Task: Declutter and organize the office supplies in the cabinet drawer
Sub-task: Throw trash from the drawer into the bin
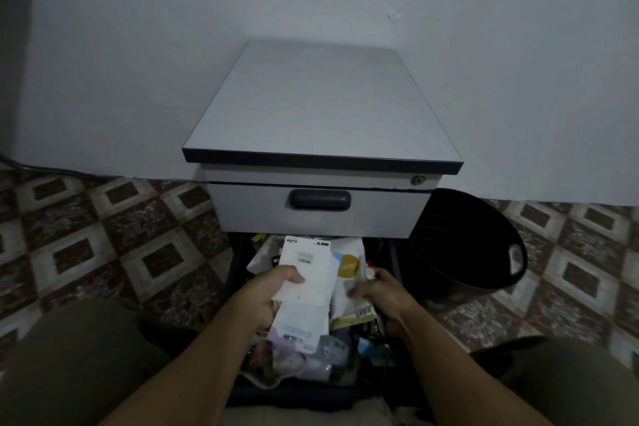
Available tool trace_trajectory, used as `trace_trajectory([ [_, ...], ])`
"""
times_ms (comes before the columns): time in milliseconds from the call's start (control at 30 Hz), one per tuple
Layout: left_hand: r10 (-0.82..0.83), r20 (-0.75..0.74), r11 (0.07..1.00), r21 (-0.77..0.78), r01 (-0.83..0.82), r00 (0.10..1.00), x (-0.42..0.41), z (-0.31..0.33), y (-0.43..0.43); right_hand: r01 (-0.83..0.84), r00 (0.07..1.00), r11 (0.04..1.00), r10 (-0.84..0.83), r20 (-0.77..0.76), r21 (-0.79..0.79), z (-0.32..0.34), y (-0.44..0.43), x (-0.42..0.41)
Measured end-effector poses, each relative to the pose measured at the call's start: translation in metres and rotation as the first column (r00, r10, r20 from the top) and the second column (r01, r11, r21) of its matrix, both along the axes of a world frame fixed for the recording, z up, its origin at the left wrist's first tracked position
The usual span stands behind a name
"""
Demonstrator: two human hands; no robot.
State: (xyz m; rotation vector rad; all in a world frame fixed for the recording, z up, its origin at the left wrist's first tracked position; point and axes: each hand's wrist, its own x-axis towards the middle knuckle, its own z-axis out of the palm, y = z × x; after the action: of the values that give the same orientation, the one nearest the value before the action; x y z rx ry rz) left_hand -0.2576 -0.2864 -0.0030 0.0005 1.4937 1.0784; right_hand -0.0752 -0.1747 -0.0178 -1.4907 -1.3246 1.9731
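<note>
**Open lower drawer of a small office cabinet, both hands among the supplies**

Pale, bare wall [138, 45] fills the background and meets a floor of brown-and-cream patterned tiles [86, 245]. At far left a dark cable [41, 169] runs along the foot of the wall. Lower left, a knee in olive trousers [69, 356] frames the view.

Centre: a grey cabinet [321, 107] with a dark-edged top stands against the wall. Its upper drawer [380, 214] is closed and carries a dark recessed handle [320, 199], with a small round lock [419, 180] above its right corner. Below it the lower drawer [294, 394] is pulled out toward the person and is crowded with loose packets.

The left hand [269, 297] grips a flat white packet [307, 270] over the drawer. Its thumb is pressed on the upper face and its fingers are curled beneath the left edge. Under this packet lie a pale packet with lilac print [301, 325] and, nearer the drawer front, a clear plastic bag [311, 356] of small items.

Just right of the flat white packet is a white pouch [349, 266] with a yellow circle. The right hand [383, 294] holds it at its lower right edge, thumb on top and fingers curled behind. A yellow label with a barcode [356, 316] shows below the pouch. The remaining contents are too dark to identify.

Right: a black plastic bin [460, 245] sits tilted on the tiles, just beside the cabinet. The other knee [570, 384] closes the lower right corner.
</note>
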Motion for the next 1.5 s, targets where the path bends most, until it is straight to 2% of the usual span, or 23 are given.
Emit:
trace_trajectory([
  [333,-0.108,-0.064,0.984,-0.152,0.097,0.992,-0.018,0.021,-0.01,-0.096,0.991,0.995,0.092,0.098,0.034,0.016,0.01,0.008],
  [400,-0.122,-0.074,0.983,-0.144,0.111,0.99,-0.02,0.027,-0.011,-0.11,0.987,0.993,0.104,0.126,0.044,0.019,0.013,0.012],
  [667,-0.172,-0.136,0.975,-0.165,0.149,0.976,-0.009,0.046,-0.026,-0.149,0.963,0.98,0.174,0.207,-0.129,0.037,0.013,0.03],
  [867,-0.215,-0.192,0.974,-0.118,0.195,0.957,0.004,0.051,-0.04,-0.165,0.955,0.976,0.194,0.224,-0.143,0.061,0.005,0.043],
  [1100,-0.278,-0.242,0.96,-0.063,0.271,0.929,0.029,0.069,-0.05,-0.13,0.96,0.988,0.145,0.24,-0.077,0.085,0.01,0.066],
  [1233,-0.32,-0.21,0.944,0.007,0.329,0.924,0.045,0.08,-0.047,-0.088,0.956,0.996,0.086,0.28,-0.008,0.103,0.019,0.081],
  [1500,-0.441,-0.174,0.889,0.046,0.455,0.88,0.084,0.092,-0.015,-0.093,0.909,0.987,0.032,0.416,0.129,0.135,0.052,0.114],
])
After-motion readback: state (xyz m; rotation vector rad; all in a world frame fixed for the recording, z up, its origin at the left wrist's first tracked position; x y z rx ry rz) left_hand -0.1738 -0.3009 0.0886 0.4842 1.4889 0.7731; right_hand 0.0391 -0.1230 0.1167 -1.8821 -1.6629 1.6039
